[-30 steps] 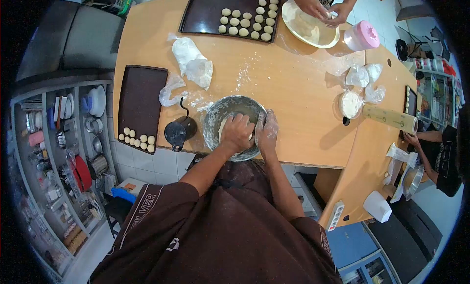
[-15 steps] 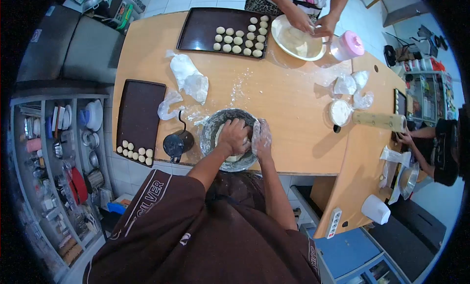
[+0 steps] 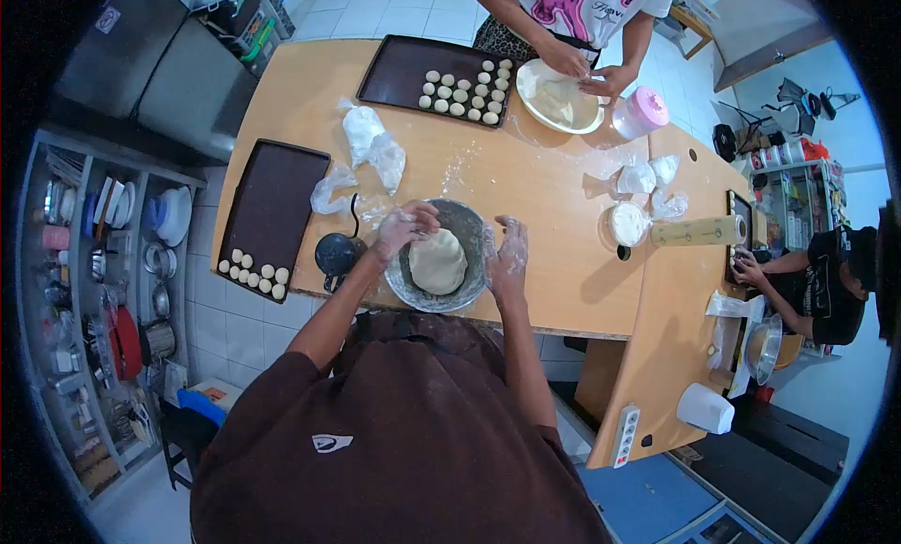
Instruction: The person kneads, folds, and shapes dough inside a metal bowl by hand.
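A smooth, pale lump of dough point(image 3: 437, 263) lies in the flour-smeared grey bowl point(image 3: 474, 248) near the table's front edge. My left hand point(image 3: 406, 229), dusted with flour, is over the bowl's upper left rim with its fingers apart and loosely bent. On the bowl's other side, my right hand point(image 3: 508, 260) is upright against or close by the rim, fingers spread. Neither hand holds the dough. Just left of the bowl stands a dark container point(image 3: 338, 255) with a thin curved rod rising from it.
Dough balls sit on a dark tray point(image 3: 394, 70) at the back and another tray point(image 3: 272, 183) at left. Flour bags point(image 3: 362, 136) lie between. Across the table, a person's hands point(image 3: 601, 79) work above a cream bowl point(image 3: 593, 123). Another person point(image 3: 812, 281) is at right, past a tall cylinder point(image 3: 699, 231).
My left hand has lifted off the dough to the bowl's upper left rim, uncovering the dough. My right hand has spread its fingers. The camera view has shifted.
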Motion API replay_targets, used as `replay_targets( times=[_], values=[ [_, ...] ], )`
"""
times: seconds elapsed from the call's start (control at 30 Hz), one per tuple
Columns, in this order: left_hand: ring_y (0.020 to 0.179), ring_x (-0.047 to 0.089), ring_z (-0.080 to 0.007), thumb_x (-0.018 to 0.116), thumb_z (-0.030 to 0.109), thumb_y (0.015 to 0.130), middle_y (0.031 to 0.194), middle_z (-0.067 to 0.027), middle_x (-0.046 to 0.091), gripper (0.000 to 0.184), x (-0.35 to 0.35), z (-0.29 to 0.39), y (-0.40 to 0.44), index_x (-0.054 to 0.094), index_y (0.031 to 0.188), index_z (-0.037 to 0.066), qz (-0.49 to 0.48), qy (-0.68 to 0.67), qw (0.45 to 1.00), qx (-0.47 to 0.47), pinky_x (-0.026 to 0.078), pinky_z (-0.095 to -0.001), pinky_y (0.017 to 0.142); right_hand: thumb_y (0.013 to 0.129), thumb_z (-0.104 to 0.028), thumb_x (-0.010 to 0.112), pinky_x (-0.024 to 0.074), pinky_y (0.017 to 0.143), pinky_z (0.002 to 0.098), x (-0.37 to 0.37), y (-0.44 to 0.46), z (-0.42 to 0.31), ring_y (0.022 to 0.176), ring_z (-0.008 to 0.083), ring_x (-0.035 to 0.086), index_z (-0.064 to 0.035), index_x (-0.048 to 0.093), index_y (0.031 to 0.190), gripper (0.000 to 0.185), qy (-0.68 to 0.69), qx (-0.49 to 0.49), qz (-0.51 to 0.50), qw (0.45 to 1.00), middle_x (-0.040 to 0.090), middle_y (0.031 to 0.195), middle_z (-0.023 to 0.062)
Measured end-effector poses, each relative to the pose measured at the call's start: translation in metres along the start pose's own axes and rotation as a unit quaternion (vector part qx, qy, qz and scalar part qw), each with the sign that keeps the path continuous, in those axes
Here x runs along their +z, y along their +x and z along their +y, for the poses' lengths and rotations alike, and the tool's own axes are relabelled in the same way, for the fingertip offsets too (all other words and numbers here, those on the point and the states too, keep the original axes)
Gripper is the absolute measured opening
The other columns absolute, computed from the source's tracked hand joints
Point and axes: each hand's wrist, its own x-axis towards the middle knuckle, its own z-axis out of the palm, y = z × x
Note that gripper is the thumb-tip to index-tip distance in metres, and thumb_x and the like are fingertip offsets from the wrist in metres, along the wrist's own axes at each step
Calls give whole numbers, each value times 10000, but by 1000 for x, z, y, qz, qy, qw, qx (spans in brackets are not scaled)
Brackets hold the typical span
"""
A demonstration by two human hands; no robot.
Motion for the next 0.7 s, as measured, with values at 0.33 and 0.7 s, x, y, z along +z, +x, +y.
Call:
replay_targets(
  times=[0.33,0.7],
  values=[
    [1376,304,-441,774,464,734,1455,-273,345,949,57,-11,-70,317,1435,16,77,707,698,81,260,-521,1136,929,-389,553,530,833,540,95,5,8,972,387,640,-38,561,1151,416,-202,-116,-135,963,661,1019,177],
    [1507,15,-390,698,675,702,1595,-234,152,1239,63,-70,-40,121,1527,-47,53,705,699,-104,37,-534,1207,1002,-399,422,542,732,529,119,-3,57,780,424,669,-25,643,869,455,-241,-39,-59,968,678,860,226]
  ],
)
